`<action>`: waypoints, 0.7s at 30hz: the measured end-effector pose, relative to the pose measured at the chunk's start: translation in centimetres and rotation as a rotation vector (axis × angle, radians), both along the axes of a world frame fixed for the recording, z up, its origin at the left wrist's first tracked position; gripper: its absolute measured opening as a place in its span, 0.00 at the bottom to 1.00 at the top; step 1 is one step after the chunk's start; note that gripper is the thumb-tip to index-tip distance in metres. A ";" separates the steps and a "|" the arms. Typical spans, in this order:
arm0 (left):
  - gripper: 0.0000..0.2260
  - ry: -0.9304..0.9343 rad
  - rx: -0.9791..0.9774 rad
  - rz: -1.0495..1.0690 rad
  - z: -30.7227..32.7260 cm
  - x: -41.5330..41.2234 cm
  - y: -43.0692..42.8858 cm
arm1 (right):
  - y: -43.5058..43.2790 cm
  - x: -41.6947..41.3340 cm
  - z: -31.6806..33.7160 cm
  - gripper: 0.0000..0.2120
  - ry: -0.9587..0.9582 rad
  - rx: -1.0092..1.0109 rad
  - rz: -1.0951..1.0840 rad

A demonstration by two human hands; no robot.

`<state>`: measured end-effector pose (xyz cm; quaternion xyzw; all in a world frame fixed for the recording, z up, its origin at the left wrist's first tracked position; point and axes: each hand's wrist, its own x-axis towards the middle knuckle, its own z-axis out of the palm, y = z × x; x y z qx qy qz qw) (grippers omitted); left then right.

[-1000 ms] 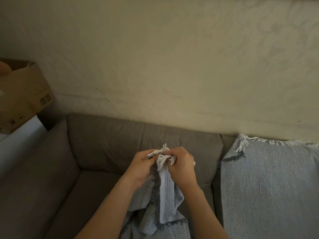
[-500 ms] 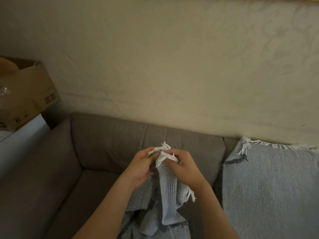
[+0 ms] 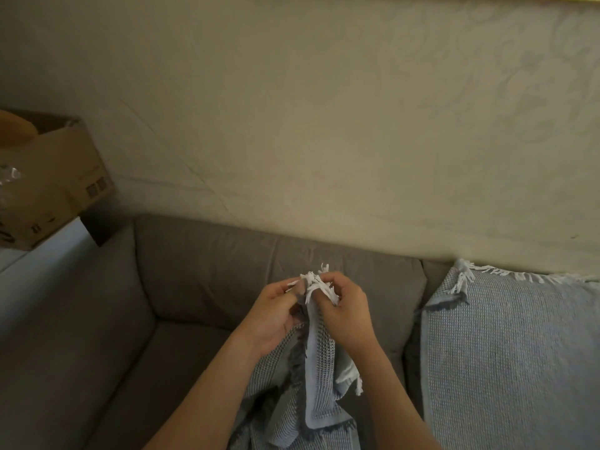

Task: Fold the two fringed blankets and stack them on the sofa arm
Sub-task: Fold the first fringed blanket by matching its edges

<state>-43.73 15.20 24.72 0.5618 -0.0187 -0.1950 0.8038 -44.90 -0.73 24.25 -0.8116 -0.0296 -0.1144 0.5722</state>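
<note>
A light blue waffle-weave blanket [image 3: 319,368] with white fringe hangs bunched in front of me over the grey sofa seat. My left hand [image 3: 274,315] and my right hand [image 3: 347,311] are close together at chest height, both pinching its fringed top edge, with white tassels sticking up between the fingers. A second light blue fringed blanket [image 3: 509,358] lies spread over the right part of the sofa, its white fringe along the backrest top. The sofa arm [image 3: 61,316] is at the left, bare.
The grey sofa [image 3: 207,274] stands against a beige patterned wall. A cardboard box [image 3: 48,177] sits on a white surface beyond the left arm. The left seat cushion [image 3: 156,368] has nothing on it.
My hands have stayed together at the fringe, with fingers shifting along the edge. A fringed corner has dropped to hang below my right hand. The view has tilted slightly.
</note>
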 end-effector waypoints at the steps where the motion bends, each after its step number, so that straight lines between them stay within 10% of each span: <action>1: 0.13 -0.007 -0.004 -0.003 0.1 -0.1 0.0 | 0.0 0.0 0.0 0.06 -0.005 -0.003 0.008; 14: 0.12 -0.114 0.256 0.012 1.8 0.5 0.3 | -1.8 0.6 0.5 0.09 0.086 0.018 0.061; 21: 0.11 -0.162 0.378 0.160 3.5 1.7 -0.5 | -3.6 1.9 1.3 0.10 0.232 -0.455 0.102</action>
